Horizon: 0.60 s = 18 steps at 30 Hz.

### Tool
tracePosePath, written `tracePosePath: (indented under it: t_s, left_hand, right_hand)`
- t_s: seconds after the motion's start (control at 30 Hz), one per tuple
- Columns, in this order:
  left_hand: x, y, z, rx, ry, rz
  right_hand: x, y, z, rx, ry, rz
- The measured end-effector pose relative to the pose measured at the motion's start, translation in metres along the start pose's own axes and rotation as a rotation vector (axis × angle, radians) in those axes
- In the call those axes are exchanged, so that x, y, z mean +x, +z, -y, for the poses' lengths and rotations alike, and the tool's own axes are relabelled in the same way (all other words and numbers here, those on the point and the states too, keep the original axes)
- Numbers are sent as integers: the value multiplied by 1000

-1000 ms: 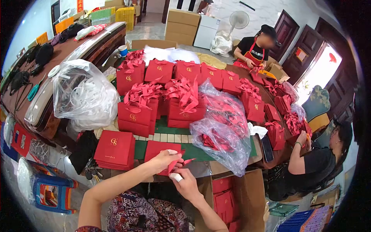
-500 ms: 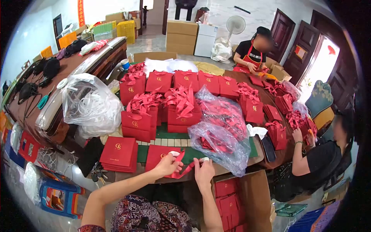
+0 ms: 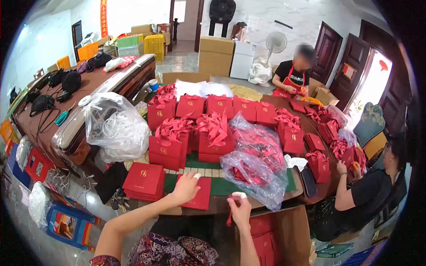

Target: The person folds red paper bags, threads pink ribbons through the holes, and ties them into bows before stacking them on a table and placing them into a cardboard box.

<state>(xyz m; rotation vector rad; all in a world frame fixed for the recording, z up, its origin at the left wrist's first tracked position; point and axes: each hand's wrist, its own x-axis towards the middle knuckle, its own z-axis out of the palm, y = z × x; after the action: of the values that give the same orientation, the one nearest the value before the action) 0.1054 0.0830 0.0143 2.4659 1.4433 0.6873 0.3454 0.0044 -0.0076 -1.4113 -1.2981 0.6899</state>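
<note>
Brown table bears "GS" bags, left hand over one, grip unclear, right hand pinching ribbon.

Pale marbled wall, dark door, bright doorway

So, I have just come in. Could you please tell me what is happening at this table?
Someone is working with flat red paper bags. Their left hand is over a single flat red paper bag, beside a neat stack of flat red paper bags. Their right hand pinches a narrow red ribbon, apart from that bag. Behind stand upright red paper bags with ribbon handles. Two other people, one in a red apron, are also handling red items.
</note>
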Motion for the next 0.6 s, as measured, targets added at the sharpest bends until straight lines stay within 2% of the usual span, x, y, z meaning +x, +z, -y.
tracePosePath:
  t_s: [0.03,0.1,0.23,0.37,0.43,0.5,0.6]
  left_hand:
    - [5,5,13,97,-28,45]
    - [7,19,31,176,21,-9]
    - [13,18,28,257,-6,153]
    - [13,21,25,232,-6,99]
    - [17,15,21,204,11,53]
    - [18,4,19,153,-23,123]
    - [19,4,26,9,-35,108]
  right_hand:
    - [2,5,2,29,-31,5]
    - [3,11,16,-108,-59,51]
    - [11,42,15,-155,-166,47]
    - [19,71,16,-231,-242,90]
    - [21,82,23,-161,-118,110]
    - [23,86,25,-185,-85,135]
    - [23,84,31,-214,-108,131]
